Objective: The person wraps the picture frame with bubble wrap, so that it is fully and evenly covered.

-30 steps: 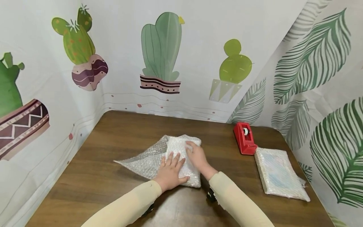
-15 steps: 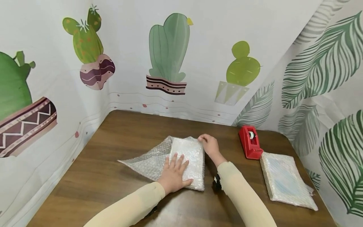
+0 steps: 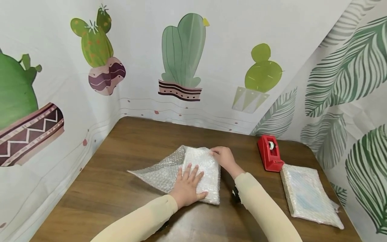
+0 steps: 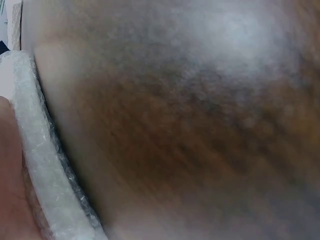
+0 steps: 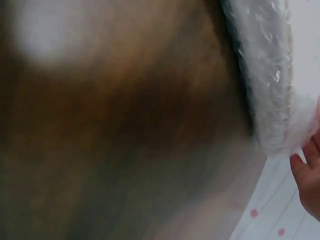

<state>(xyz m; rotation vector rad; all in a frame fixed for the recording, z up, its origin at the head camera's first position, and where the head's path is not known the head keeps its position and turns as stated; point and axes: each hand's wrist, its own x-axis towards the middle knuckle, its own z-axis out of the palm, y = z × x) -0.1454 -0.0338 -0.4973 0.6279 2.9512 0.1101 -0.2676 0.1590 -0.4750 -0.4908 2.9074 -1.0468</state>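
Note:
In the head view, a flat white rectangular item (image 3: 207, 174) lies on the table in bubble wrap (image 3: 161, 173). A loose flap of the wrap spreads out to the left in a point. My left hand (image 3: 188, 189) rests on the item with fingers spread, pressing its lower left part. At the far right corner my right hand (image 3: 225, 158) pinches the edge of the wrap between thumb and fingers. The right wrist view shows that hand's thumb and fingers (image 5: 311, 175) at the wrapped corner. Along the left wrist view's left side runs the wrapped edge (image 4: 42, 160), beside part of the hand.
To the right stands a red tape dispenser (image 3: 270, 154) with a roll in it. Just in front of it lies another bubble-wrapped package (image 3: 308, 195), near the right edge of the brown wooden table (image 3: 99, 188). A patterned cloth backdrop (image 3: 217, 60) surrounds the table.
My right hand has moved from the item's top face to its far right corner and taken the wrap's edge there. The left hand stays pressed in place. The head view has shifted slightly.

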